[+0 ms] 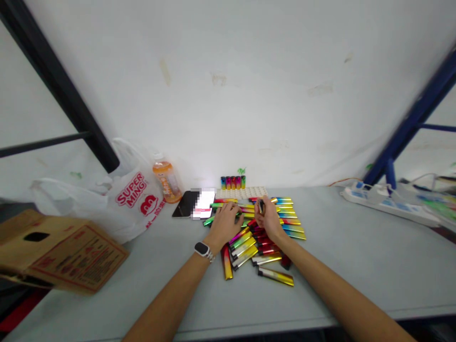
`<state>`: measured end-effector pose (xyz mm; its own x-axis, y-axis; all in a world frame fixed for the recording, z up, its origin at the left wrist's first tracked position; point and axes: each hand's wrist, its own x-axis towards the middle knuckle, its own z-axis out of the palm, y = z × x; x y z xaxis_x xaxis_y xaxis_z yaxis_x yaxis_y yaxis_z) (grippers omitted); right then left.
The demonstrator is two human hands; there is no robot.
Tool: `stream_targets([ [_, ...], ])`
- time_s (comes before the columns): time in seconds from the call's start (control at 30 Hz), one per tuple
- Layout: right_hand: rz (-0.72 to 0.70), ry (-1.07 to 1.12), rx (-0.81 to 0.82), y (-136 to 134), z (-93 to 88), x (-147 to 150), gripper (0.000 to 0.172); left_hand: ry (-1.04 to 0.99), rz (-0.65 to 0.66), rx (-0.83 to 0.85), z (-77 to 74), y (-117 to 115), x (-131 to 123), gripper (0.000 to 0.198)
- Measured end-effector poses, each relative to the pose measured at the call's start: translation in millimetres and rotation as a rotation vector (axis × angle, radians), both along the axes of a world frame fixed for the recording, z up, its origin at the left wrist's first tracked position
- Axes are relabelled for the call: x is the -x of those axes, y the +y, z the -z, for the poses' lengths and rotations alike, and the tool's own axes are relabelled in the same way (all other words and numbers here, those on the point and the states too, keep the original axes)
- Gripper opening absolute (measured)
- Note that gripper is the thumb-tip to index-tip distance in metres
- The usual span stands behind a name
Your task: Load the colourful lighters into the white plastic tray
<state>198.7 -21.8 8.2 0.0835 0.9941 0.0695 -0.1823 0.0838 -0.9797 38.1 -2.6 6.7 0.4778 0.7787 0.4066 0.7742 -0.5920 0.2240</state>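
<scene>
Many shiny lighters in graded metallic colours lie on the grey table, among them a yellow and silver lighter (276, 276) near the front and a red and yellow lighter (227, 263) beside it. My left hand (226, 221), with a watch (203, 249) on its wrist, is palm down over the pile. Its fingers are curled, and the dark end of a lighter shows by the thumb. My right hand (269, 221) is closed around a lighter (261, 206) with its dark end up; the fingers hide most of it. Behind, several lighters (233, 183) stand upright in a row at a white tray (245, 193) with holes.
A tablet or phone (187, 204) lies left of the pile. Further left are an orange drink bottle (166, 180), a white plastic bag (124, 209) and a cardboard box (78, 256). A power strip (388, 204) with cables lies right, by a blue post (409, 123). A wall closes the back.
</scene>
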Motion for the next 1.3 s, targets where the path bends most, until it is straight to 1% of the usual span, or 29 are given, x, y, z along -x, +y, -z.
stream_targets([
  [0.1,0.004,0.078,-0.021,1.5,-4.2,0.8,0.056,0.0,0.005,0.0,-0.2,-0.1,0.2,0.016],
  [0.2,0.018,0.026,-0.114,1.8,-7.4,-1.7,0.05,0.001,0.007,-0.005,-0.8,-0.6,0.2,0.015],
  [0.37,0.011,-0.159,-0.172,5.8,-5.0,-13.4,0.038,0.004,0.007,0.0,-1.7,-1.5,0.5,0.015],
  [0.43,0.059,-0.28,-0.243,10.3,-5.2,-19.5,0.034,0.005,0.007,0.0,-1.8,-1.8,0.6,0.016],
  [0.5,0.143,-0.416,-0.338,16.7,-7.9,-25.8,0.03,0.008,0.003,-0.002,-1.8,-2.1,0.7,0.017],
  [0.57,0.192,-0.518,-0.377,25.5,-12.6,-31.9,0.028,0.011,-0.004,-0.002,-1.6,-2.2,0.7,0.018],
  [0.77,0.177,-0.686,-0.334,66.0,-25.4,-46.3,0.029,0.008,-0.001,0.013,0.0,-0.9,2.0,0.019],
  [0.83,0.165,-0.681,-0.321,82.4,-26.5,-48.8,0.027,0.005,0.003,0.016,0.4,-0.6,2.6,0.019],
  [0.9,0.157,-0.683,-0.35,98.4,-25.9,-50.4,0.023,0.005,0.006,0.022,0.5,-0.5,3.1,0.02],
  [1.03,0.197,-0.789,-0.411,123.8,-23.0,-51.9,0.013,0.008,-0.002,0.023,0.4,-0.9,3.5,0.02],
  [1.13,0.201,-0.864,-0.422,134.2,-22.0,-51.5,0.008,0.01,-0.007,0.023,0.3,-1.1,3.3,0.019],
  [1.3,0.196,-0.99,-0.463,140.9,-23.2,-49.4,0.006,0.012,-0.013,0.027,-0.9,-1.6,2.9,0.019],
])
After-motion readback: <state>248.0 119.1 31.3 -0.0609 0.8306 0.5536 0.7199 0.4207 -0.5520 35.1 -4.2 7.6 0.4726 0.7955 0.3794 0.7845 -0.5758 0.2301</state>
